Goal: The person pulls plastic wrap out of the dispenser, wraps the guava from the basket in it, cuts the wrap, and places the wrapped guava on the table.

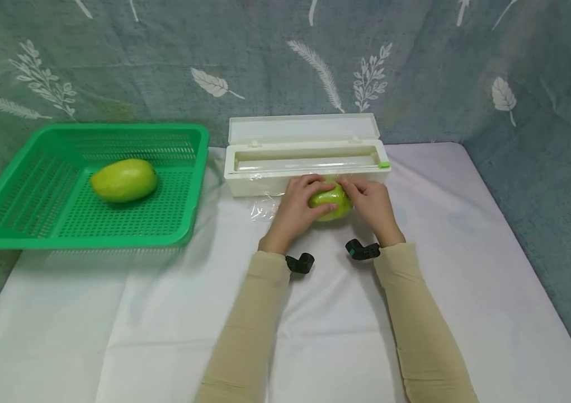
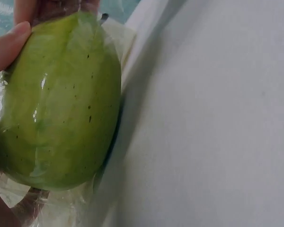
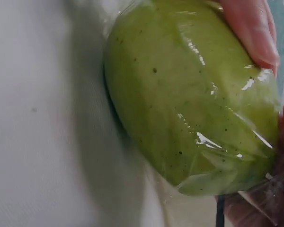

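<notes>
A green mango (image 1: 332, 202) lies on the white cloth just in front of the cling film box, with clear cling film (image 3: 210, 142) drawn tightly over its skin. My left hand (image 1: 297, 204) holds the mango from the left, thumb on the near side and fingers over the far side. At the mango's right end my right hand (image 1: 372, 204) pinches the film between thumb and fingers. In the left wrist view the mango (image 2: 61, 104) shows small dark specks beneath the shiny film. Some crumpled film (image 1: 264, 208) sticks out to the left of my left hand.
The white cling film box (image 1: 257, 186) stands at the back with its lid (image 1: 302, 130) raised and a roll inside. A green slide cutter (image 1: 384, 165) sits at its right end. On the left, a green basket (image 1: 114, 242) holds a yellow-green mango (image 1: 124, 181).
</notes>
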A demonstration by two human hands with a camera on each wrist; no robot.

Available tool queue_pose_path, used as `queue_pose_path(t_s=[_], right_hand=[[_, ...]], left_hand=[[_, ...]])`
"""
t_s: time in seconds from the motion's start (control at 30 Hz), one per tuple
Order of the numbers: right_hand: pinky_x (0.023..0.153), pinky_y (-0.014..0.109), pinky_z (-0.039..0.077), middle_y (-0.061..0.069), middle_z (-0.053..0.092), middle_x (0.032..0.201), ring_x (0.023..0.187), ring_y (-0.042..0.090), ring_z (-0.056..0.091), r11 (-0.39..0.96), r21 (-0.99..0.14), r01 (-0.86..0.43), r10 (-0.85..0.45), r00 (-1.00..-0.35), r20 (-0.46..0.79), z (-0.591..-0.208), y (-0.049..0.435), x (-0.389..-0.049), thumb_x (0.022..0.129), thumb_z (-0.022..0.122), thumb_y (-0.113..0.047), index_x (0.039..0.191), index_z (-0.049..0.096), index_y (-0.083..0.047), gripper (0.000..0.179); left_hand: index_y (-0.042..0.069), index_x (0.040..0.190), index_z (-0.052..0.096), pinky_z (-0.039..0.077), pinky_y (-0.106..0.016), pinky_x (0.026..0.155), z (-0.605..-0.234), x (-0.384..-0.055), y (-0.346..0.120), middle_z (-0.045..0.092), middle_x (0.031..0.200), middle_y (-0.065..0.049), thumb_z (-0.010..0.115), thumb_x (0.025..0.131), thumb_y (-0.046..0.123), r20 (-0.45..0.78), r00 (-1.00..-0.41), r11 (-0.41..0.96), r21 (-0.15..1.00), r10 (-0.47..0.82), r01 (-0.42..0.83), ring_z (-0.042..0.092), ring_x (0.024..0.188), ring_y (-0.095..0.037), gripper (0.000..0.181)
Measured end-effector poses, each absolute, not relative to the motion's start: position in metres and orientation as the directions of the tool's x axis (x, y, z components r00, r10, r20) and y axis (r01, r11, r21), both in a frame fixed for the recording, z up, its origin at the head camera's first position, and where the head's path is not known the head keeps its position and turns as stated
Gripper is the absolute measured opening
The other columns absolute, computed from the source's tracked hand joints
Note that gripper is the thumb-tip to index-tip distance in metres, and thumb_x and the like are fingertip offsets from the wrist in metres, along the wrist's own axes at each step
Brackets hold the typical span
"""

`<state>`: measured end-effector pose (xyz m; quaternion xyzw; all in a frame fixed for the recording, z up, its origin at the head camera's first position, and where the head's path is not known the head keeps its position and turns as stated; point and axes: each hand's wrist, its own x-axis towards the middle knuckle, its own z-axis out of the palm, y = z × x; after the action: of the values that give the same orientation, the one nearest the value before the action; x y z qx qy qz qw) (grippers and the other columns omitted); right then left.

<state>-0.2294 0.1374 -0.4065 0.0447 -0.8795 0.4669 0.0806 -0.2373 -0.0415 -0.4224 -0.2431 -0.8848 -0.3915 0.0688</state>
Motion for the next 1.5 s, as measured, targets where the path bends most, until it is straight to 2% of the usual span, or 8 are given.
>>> queue_pose_path(t_s=[0.2,0.53,0.8,0.9,1.1,1.23,1.33,1.5], right_hand=[[0.067,0.032,0.046,0.004,0.065,0.101,0.087,0.017,0.06,0.695,-0.636,-0.336,-0.118,-0.926,0.359,-0.41,0.139,-0.216,0.089,0.053,-0.032,0.105,0.067,-0.011,0.031],[0.083,0.038,0.045,0.003,0.059,0.115,0.104,0.021,0.056,0.78,-0.46,-0.425,-0.189,-0.859,0.475,-0.416,0.141,-0.203,0.088,0.057,-0.024,0.111,0.064,-0.008,0.029],[0.095,0.043,0.033,-0.001,0.046,0.132,0.122,0.018,0.039,0.706,-0.553,-0.443,-0.233,-0.882,0.41,-0.425,0.139,-0.2,0.09,0.052,-0.033,0.117,0.06,-0.015,0.034],[0.098,0.04,0.031,-0.004,0.043,0.133,0.124,0.015,0.036,0.675,-0.598,-0.432,-0.242,-0.895,0.374,-0.424,0.134,-0.201,0.091,0.049,-0.035,0.111,0.064,-0.015,0.032],[0.087,0.033,0.04,-0.009,0.053,0.123,0.113,0.008,0.046,0.57,-0.737,-0.364,-0.12,-0.924,0.363,-0.424,0.124,-0.203,0.088,0.056,-0.033,0.098,0.07,-0.014,0.026],[0.085,0.03,0.042,-0.006,0.058,0.109,0.105,0.009,0.051,0.521,-0.808,-0.274,0.005,-0.946,0.324,-0.423,0.12,-0.207,0.082,0.064,-0.03,0.096,0.066,-0.013,0.022],[0.09,0.03,0.039,-0.002,0.053,0.107,0.106,0.013,0.05,0.511,-0.837,-0.194,0.052,-0.965,0.255,-0.419,0.118,-0.211,0.078,0.068,-0.035,0.102,0.058,-0.012,0.035],[0.091,0.038,0.036,0.002,0.051,0.119,0.111,0.018,0.046,0.552,-0.831,-0.073,0.016,-0.995,0.098,-0.413,0.122,-0.214,0.073,0.065,-0.053,0.12,0.049,-0.014,0.063]], left_hand=[[0.032,0.115,0.06,0.031,-0.031,0.091,-0.429,-0.233,-0.035,0.048,0.123,0.008,0.066,0.074,0.048,0.294,-0.886,0.567,0.685,0.359,0.457,0.034,0.114,-0.014,0.045],[0.025,0.123,0.051,0.033,-0.03,0.088,-0.429,-0.239,-0.026,0.049,0.123,0.007,0.067,0.071,0.051,0.248,-0.895,0.633,0.638,0.37,0.438,0.035,0.113,-0.015,0.06],[0.027,0.123,0.051,0.037,-0.033,0.083,-0.42,-0.237,-0.026,0.049,0.12,0.004,0.064,0.075,0.051,0.211,-0.907,0.735,0.533,0.364,0.419,0.037,0.112,-0.019,0.055],[0.026,0.123,0.05,0.039,-0.034,0.083,-0.415,-0.234,-0.03,0.049,0.12,0.004,0.064,0.075,0.051,0.186,-0.908,0.752,0.511,0.376,0.416,0.037,0.112,-0.02,0.056],[0.026,0.123,0.049,0.04,-0.033,0.083,-0.41,-0.231,-0.037,0.048,0.121,0.006,0.065,0.074,0.052,0.154,-0.906,0.749,0.516,0.395,0.415,0.038,0.113,-0.019,0.058],[0.025,0.123,0.049,0.038,-0.033,0.084,-0.409,-0.232,-0.04,0.047,0.124,0.007,0.066,0.072,0.051,0.142,-0.899,0.728,0.542,0.414,0.42,0.037,0.114,-0.018,0.06],[0.022,0.123,0.05,0.038,-0.034,0.086,-0.406,-0.233,-0.043,0.047,0.125,0.006,0.068,0.072,0.048,0.144,-0.891,0.696,0.576,0.43,0.429,0.036,0.115,-0.019,0.06],[0.018,0.124,0.049,0.033,-0.034,0.094,-0.399,-0.234,-0.05,0.046,0.127,0.003,0.069,0.075,0.041,0.145,-0.863,0.645,0.607,0.483,0.463,0.034,0.118,-0.019,0.058]])
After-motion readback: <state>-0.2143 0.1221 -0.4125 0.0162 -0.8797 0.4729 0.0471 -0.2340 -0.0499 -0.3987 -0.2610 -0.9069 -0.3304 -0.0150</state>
